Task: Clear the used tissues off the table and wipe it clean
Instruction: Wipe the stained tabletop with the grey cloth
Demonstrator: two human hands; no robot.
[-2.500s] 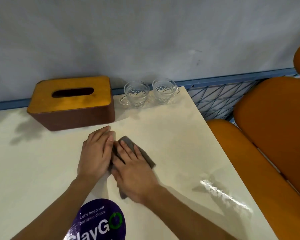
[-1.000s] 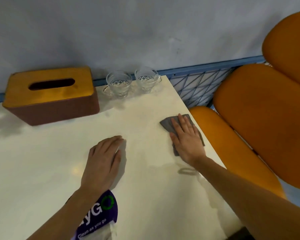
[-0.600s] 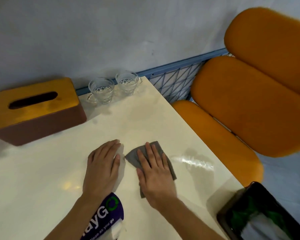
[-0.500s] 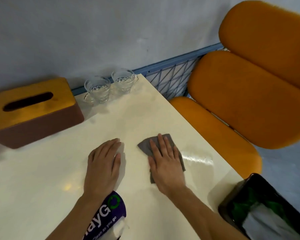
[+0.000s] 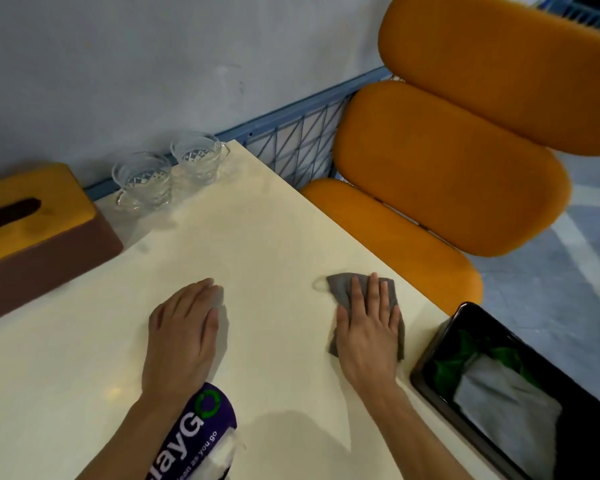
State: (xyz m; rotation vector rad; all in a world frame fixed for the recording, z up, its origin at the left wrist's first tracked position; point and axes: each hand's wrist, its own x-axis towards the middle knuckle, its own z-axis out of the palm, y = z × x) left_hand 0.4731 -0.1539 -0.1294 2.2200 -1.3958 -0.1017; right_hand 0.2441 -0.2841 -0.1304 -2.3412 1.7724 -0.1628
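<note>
Currently, one table [image 5: 257, 230], two hands, both flat with fingers straight. Right hand [image 5: 368, 334] presses one grey cloth [image 5: 340, 289] near the table's right edge; left hand [image 5: 181, 330] rests on bare top. Two cups [image 5: 142, 178] [image 5: 198, 157], empty, and one tissue box [image 5: 32, 230] by the wall. One bin [image 5: 478, 315] holds white tissue [image 5: 499, 400].

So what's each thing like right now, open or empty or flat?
right hand, flat, pressing on the grey cloth.
grey cloth, spread on the table by its right edge.
left hand, flat on the table, holding nothing.
tissue box, closed, nothing poking from its slot.
left glass cup, upright, looks empty.
right glass cup, upright, looks empty.
bin, open, white tissue inside.
</note>
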